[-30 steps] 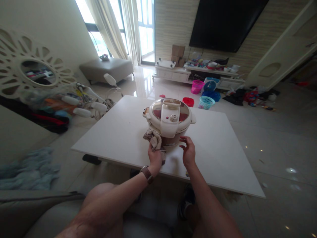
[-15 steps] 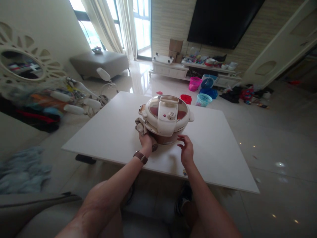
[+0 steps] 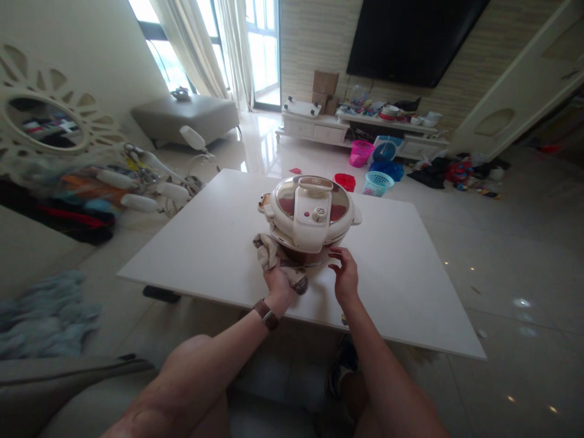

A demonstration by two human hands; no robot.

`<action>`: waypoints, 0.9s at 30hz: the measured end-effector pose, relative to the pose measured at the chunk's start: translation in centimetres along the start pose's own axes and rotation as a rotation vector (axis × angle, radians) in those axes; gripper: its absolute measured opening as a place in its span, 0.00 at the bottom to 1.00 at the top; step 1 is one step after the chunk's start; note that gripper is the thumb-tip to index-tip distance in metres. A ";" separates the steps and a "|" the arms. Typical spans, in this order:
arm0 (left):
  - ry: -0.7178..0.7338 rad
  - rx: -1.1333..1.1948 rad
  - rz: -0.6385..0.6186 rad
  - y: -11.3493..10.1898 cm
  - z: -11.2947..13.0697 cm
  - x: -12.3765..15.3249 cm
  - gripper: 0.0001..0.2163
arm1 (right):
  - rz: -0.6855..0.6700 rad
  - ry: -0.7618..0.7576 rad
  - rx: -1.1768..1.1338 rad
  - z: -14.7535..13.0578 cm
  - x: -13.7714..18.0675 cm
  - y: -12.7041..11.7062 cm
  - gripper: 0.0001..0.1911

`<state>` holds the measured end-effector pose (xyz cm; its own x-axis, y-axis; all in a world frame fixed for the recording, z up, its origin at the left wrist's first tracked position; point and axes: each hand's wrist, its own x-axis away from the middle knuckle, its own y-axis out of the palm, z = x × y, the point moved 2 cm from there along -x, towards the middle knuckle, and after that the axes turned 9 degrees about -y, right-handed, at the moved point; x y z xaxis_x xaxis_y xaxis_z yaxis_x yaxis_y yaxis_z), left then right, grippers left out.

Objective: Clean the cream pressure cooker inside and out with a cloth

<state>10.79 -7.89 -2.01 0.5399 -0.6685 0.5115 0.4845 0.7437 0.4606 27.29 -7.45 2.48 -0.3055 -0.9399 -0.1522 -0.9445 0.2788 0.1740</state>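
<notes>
A cream pressure cooker (image 3: 312, 225) with a see-through lid, a top handle and a knob stands upright on the white table (image 3: 201, 231). My left hand (image 3: 279, 283), below a brown watch, is closed around a crumpled beige and brown cloth (image 3: 268, 248) at the cooker's lower left front. Part of the cloth hangs out by the wrist; the fingers are partly hidden behind it. My right hand (image 3: 345, 274) is beside the cooker's lower right front, fingers curved and apart with nothing in them. Whether its fingertips touch the cooker I cannot tell.
Beyond the table stand a red basket (image 3: 345, 181), a light blue basket (image 3: 378, 182) and a pink basket (image 3: 361, 153). A white lamp with several arms (image 3: 168, 191) is close to the table's left edge. A low TV cabinet (image 3: 314, 130) lines the far wall.
My left hand has moved down and slightly right with the cloth, from the cooker's left side to its lower front. My right hand has stayed nearly in place.
</notes>
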 end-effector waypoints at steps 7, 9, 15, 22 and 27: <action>-0.481 0.197 -0.174 0.7 1.6 3.5 0.13 | 0.096 -0.030 0.010 -0.3 -0.2 0.0 0.19; -0.529 0.203 -0.178 0.8 3.4 2.5 0.15 | 0.151 -0.043 0.015 -0.4 -0.4 -0.4 0.18; -0.411 0.129 -0.231 0.4 6.3 -0.8 0.15 | 0.179 -0.057 0.033 -0.3 -0.9 -1.4 0.17; -0.144 0.059 -0.075 0.9 5.1 -4.3 0.11 | 0.149 -0.033 0.044 0.1 -0.7 -0.8 0.17; -0.040 -0.057 0.073 1.7 3.5 -4.6 0.09 | 0.144 -0.030 0.039 0.4 -0.5 -0.5 0.17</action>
<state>6.77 -3.57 -1.03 0.5481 -0.6109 0.5712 0.4834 0.7888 0.3797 27.91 -7.05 2.12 -0.4410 -0.8835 -0.1577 -0.8944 0.4182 0.1584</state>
